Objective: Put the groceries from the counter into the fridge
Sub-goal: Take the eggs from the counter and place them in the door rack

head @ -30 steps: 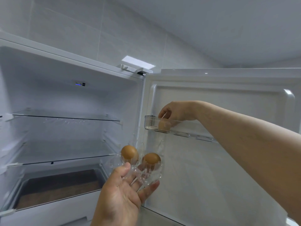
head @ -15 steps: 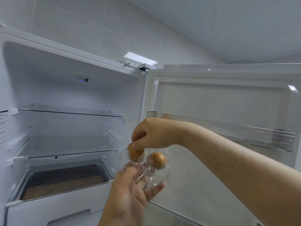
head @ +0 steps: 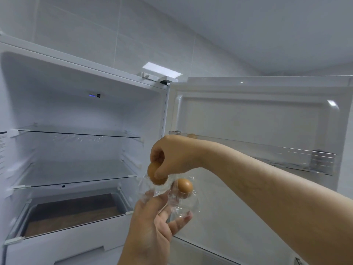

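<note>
My left hand (head: 152,226) holds a clear plastic egg tray (head: 181,205) from below, in front of the open fridge. Two brown eggs are at the tray. My right hand (head: 172,157) grips the left egg (head: 152,174) from above with curled fingers. The right egg (head: 185,186) sits in its cup. Behind my right wrist, a clear door bin (head: 267,155) hangs on the open fridge door (head: 257,115), and a sliver of another brown egg (head: 191,135) shows inside it at its left end.
The fridge interior has two glass shelves (head: 76,133) and a drawer (head: 72,213) with a dark bottom. The door stands wide open to the right. A white hinge cover (head: 162,71) sits on top of the fridge. Tiled wall rises behind.
My right hand left the door bin, dropped to the tray and closed round the left egg. An egg now lies in the bin. The left hand kept the tray roughly still.
</note>
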A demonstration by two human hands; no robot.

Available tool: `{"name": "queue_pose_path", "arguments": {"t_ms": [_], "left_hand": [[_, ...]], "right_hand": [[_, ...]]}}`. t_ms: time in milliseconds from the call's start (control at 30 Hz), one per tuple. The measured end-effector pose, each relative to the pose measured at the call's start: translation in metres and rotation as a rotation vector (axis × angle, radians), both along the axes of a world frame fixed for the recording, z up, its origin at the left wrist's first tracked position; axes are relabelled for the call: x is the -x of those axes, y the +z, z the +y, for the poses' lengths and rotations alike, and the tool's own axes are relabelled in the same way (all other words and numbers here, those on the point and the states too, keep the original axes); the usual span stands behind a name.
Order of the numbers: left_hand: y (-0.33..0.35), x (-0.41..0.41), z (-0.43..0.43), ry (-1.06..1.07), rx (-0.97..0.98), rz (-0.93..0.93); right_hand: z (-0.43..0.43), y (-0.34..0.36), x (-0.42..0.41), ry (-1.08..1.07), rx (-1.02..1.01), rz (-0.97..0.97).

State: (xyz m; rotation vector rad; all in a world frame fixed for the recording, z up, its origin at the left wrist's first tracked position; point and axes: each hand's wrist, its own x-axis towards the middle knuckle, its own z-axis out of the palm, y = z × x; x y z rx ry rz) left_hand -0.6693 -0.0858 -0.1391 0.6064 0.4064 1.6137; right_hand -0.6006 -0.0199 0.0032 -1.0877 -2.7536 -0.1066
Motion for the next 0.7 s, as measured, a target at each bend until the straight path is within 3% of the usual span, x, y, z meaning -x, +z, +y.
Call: {"name": "queue_pose_path", "arguments": {"t_ms": [167,400,700], "left_hand": [[-0.005,0.005,0.005,-0.012,-0.013,0.009],[0.006,0.0,0.001,0.013,-0.003,-0.079],[0.002,-0.003,0.008,-0.032,-0.01,-0.08]], "right_hand": [[-0.002,0.046,-0.03,-0.05,-0.066,0.301],[0.041,0.085,-0.087,-0.226,-0.032,0.462],[0.088,0.073,-0.109,-0.363,0.114,0.422]]}}
